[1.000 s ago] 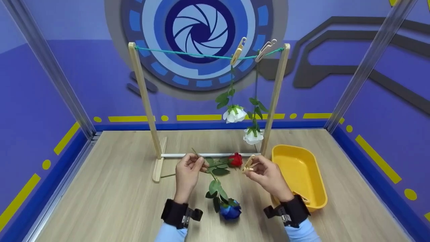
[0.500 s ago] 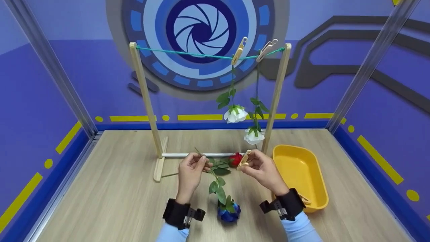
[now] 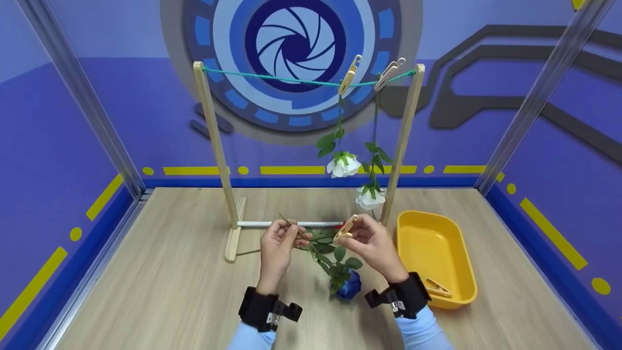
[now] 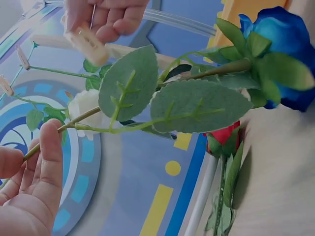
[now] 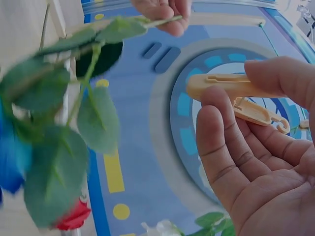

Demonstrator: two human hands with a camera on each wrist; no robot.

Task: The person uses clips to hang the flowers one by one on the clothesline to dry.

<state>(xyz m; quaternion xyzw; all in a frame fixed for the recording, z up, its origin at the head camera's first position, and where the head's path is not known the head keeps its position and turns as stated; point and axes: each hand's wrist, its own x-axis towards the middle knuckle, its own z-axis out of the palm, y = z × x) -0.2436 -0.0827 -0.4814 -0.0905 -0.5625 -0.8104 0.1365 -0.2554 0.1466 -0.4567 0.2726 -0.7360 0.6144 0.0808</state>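
The blue rose (image 3: pixel 349 285) dangles low, flower end down, its stem pinched between the left hand's (image 3: pixel 278 248) thumb and fingers. Beside it, the right hand (image 3: pixel 373 247) pinches a beige clothespin (image 5: pixel 231 81). Beyond — a red rose (image 4: pixel 226 135) lying down, then two white roses (image 3: pixel 344 166) hanging from a green line (image 3: pixel 277 78).

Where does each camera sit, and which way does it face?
Head: on the head, facing forward and down at the rack; left hand, right hand, sleeves show.
Left wrist: on that wrist, facing blue rose and wall; both hands show.
Right wrist: on that wrist, facing clothespin and wall; both hands show.
Both wrist views share the red rose.
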